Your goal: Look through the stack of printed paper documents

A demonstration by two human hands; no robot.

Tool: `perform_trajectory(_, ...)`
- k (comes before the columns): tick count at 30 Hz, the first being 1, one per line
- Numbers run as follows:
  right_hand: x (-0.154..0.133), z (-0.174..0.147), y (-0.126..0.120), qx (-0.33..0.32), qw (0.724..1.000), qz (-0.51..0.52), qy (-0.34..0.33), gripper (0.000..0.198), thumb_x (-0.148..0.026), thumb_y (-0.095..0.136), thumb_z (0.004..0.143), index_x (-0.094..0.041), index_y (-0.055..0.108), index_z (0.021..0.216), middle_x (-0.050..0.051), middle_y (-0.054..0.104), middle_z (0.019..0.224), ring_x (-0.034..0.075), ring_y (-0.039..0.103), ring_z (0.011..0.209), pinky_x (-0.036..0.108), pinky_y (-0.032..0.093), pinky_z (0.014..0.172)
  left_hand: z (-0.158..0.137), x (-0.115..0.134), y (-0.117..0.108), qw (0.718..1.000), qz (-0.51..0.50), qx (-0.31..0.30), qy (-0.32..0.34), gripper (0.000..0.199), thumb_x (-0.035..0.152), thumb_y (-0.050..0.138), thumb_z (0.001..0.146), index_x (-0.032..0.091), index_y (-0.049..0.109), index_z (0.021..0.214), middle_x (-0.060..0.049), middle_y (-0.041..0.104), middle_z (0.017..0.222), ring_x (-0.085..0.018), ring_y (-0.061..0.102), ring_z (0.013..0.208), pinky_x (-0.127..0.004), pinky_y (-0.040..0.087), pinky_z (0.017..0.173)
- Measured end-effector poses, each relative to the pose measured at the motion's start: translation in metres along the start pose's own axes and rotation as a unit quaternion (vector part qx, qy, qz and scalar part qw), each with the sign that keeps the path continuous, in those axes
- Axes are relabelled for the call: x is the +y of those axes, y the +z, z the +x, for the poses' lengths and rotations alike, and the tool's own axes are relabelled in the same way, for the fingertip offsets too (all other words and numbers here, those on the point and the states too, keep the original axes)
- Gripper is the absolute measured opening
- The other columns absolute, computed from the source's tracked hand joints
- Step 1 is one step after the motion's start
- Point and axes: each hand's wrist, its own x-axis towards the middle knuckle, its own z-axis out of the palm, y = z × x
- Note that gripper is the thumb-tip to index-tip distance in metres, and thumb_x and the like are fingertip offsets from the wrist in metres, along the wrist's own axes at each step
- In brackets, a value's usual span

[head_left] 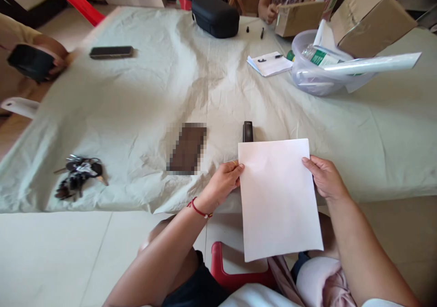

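Note:
A blank white sheet of paper (278,200) is held up in front of me, over the near table edge. My left hand (225,179) pinches its left edge near the top, thumb on the face. On the opposite edge, my right hand (324,175) grips the paper the same way. Just beyond the sheet's top lies a black stapler-like object (247,131), its near end hidden by the paper. Left of it, a dark flat rectangle (187,148) is blurred out by pixelation.
On the cloth-covered table (153,93) are a bunch of keys (82,173), a dark oblong case (111,52), a black zip case (215,16), papers (269,64), a filled plastic basket (314,86) and a cardboard box (370,16). Two other people sit around it, one holding a carton (300,18).

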Motion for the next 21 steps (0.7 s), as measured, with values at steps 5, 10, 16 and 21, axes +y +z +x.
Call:
perform_trajectory(5, -0.003, -0.002, -0.01, -0.037, 0.995, 0.003, 0.09, 0.062, -0.083, 0.091, 0.075, -0.024, 0.073, 0.079, 0.004, 0.073, 0.073, 0.024, 0.07, 0.069, 0.036, 0.058, 0.061, 0.007, 0.003, -0.002, 0.992, 0.081, 0.094, 0.013, 0.023, 0.04, 0.068, 0.094, 0.018, 0.065, 0.089, 0.007, 0.041, 0.066, -0.01, 0.034, 0.059, -0.026, 0.023, 0.057)
perform_trajectory(10, 0.0, -0.002, -0.01, -0.037, 0.993, 0.011, 0.115, 0.06, -0.081, 0.092, 0.073, -0.024, 0.074, 0.081, 0.004, 0.073, 0.072, 0.026, 0.072, 0.07, 0.036, 0.058, 0.061, 0.016, 0.005, 0.003, 0.983, 0.118, 0.139, -0.003, 0.017, 0.028, 0.06, 0.1, 0.017, 0.066, 0.089, 0.005, 0.047, 0.064, -0.011, 0.038, 0.058, -0.027, 0.025, 0.058)
perform_trajectory(16, -0.001, 0.001, -0.004, -0.027, 0.99, 0.027, 0.134, 0.061, -0.079, 0.093, 0.069, -0.022, 0.074, 0.081, 0.005, 0.076, 0.076, 0.024, 0.07, 0.068, 0.035, 0.056, 0.062, 0.024, 0.011, 0.007, 0.95, 0.247, 0.178, 0.07, 0.031, 0.02, 0.057, 0.103, 0.012, 0.078, 0.124, 0.01, 0.04, 0.052, -0.014, 0.037, 0.054, -0.03, 0.025, 0.06)
perform_trajectory(21, 0.0, 0.004, 0.001, -0.004, 0.993, 0.018, 0.12, 0.062, -0.08, 0.091, 0.07, -0.021, 0.076, 0.085, 0.003, 0.075, 0.077, 0.02, 0.065, 0.065, 0.032, 0.05, 0.06, 0.026, 0.017, 0.008, 0.93, 0.321, 0.171, 0.053, 0.04, 0.016, 0.054, 0.103, 0.007, 0.086, 0.126, 0.009, 0.037, 0.05, -0.016, 0.039, 0.052, -0.032, 0.026, 0.06)
